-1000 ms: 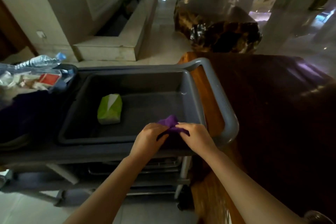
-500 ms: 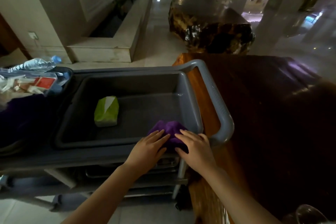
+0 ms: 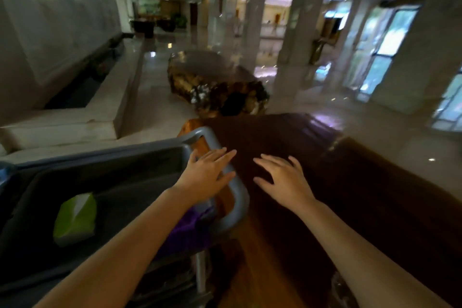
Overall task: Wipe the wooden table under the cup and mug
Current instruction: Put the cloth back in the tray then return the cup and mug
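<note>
Both hands spread flat and empty: left hand (image 3: 208, 177) over the cart handle (image 3: 235, 197), right hand (image 3: 282, 180) above the dark desk (image 3: 350, 195). Purple cloth (image 3: 186, 227) bunched at 7 o'clock of the left hand, under that forearm; glass rim (image 3: 336, 287) faintly visible at 5 o'clock, mug unseen. Best to take up the cloth first, lift each vessel clear, then wipe beneath.

The whole view was smeared by motion blur. Beneath the left forearm (image 3: 140, 230), a purple cloth (image 3: 186, 229) was mostly hidden, only a strip showing. Near the right forearm (image 3: 360, 245), a glassy object (image 3: 337, 287) was too blurred to identify. Left of the hands, the grey cart tray (image 3: 100, 177) was cut by the edge. The bench (image 3: 350, 195) ran out of frame right of the hands.
</note>
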A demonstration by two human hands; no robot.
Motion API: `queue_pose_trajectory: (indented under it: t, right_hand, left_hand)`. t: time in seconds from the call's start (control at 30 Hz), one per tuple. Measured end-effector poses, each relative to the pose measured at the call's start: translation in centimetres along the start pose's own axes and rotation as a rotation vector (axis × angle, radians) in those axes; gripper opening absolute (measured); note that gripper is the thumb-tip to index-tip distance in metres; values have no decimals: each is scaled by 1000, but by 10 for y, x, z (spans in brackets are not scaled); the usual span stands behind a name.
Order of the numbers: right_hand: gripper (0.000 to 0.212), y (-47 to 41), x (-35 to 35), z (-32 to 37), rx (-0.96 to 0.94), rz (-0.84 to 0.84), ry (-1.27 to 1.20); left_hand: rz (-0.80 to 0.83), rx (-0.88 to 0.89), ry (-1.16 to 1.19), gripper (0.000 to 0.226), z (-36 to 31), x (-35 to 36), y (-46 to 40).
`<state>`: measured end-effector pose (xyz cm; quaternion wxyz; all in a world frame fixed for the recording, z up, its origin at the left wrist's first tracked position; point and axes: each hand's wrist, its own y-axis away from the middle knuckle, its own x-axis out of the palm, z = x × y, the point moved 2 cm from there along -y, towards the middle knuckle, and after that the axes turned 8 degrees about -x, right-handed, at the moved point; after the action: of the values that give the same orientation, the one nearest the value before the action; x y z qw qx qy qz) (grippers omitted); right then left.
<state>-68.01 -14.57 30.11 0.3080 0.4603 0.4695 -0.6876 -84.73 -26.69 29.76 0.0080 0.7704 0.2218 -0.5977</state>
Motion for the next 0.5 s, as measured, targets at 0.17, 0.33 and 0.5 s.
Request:
queue_pose_trajectory:
  t: [0.17,0.33,0.5]
  right_hand:
    - [46,19,-121,-59,88,-238,222]
    - [42,65,-196,-98,166,-381,372]
    - [41,154,-207,-146,254,-380,369]
  left_hand:
    - [-144,181,4,56,-115,-48,-73]
    - [-230,296,166,54,-212,-62,-95]
    - [-113,328,304,56,-282,1,-86]
